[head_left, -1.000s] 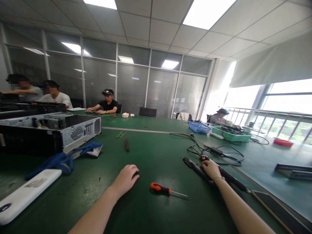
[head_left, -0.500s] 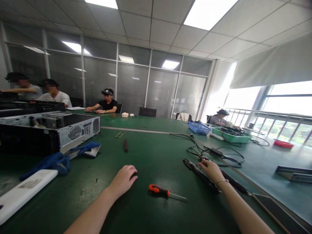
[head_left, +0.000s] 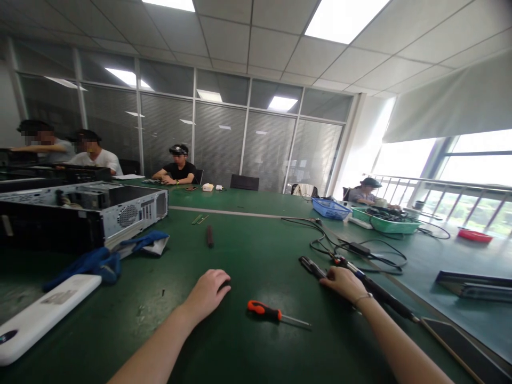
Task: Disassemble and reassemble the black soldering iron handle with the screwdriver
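Observation:
My left hand (head_left: 210,290) rests on the green table (head_left: 256,357), fingers loosely curled and the thumb apart from them over a dark gap. Nothing held shows there. To its right lies a screwdriver (head_left: 264,310) with an orange and black handle, its shaft pointing right. My right hand (head_left: 344,285) grips a long black tool with a greyish end (head_left: 312,266); the palm hides most of this tool. Just beyond that hand lies a slim black corded tool (head_left: 390,300), which looks like an electric screwdriver, with a thin metal tip.
On the left are an open computer case (head_left: 134,213), a blue glove (head_left: 100,264) and a long white object (head_left: 48,317). A dark red bar (head_left: 209,236), black cables (head_left: 360,248), blue basket (head_left: 331,208), green basket (head_left: 388,222) and phone-like slab (head_left: 466,346) lie around. Several people sit farther off.
My right hand has shifted slightly left and closed around the long black tool, covering more of it. My left hand has hardly moved, and the view has turned slightly.

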A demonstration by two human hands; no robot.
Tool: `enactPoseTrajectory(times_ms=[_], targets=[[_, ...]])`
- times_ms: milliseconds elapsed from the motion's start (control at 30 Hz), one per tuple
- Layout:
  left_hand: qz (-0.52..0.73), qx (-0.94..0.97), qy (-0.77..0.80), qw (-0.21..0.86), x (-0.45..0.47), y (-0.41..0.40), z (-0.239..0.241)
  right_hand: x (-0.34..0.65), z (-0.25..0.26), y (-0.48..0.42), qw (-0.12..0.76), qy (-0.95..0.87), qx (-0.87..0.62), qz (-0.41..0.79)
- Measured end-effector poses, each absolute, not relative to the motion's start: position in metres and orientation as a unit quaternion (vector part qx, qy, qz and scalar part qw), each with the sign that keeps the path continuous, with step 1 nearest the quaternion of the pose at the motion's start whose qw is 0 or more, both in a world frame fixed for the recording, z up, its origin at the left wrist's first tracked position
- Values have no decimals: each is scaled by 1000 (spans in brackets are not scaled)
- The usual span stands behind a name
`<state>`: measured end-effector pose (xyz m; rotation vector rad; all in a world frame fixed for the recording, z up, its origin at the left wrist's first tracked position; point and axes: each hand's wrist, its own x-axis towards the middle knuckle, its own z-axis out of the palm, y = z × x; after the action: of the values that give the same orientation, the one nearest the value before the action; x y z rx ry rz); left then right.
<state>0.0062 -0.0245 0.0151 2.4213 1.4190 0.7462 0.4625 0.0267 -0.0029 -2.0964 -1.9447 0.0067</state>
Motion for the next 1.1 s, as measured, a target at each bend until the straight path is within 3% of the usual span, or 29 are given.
enactPoseTrajectory(times_ms=[300,667,1100], targets=[[200,914,304,177,54,-65,38,454,-10,33,190,-666,-721,-19],[172,915,303,204,48,-65,29,499,-49,48,216,-716,-664,-10],[207,892,296,272,41,-51,11,537,-82,40,254,-671,-697,-10]])
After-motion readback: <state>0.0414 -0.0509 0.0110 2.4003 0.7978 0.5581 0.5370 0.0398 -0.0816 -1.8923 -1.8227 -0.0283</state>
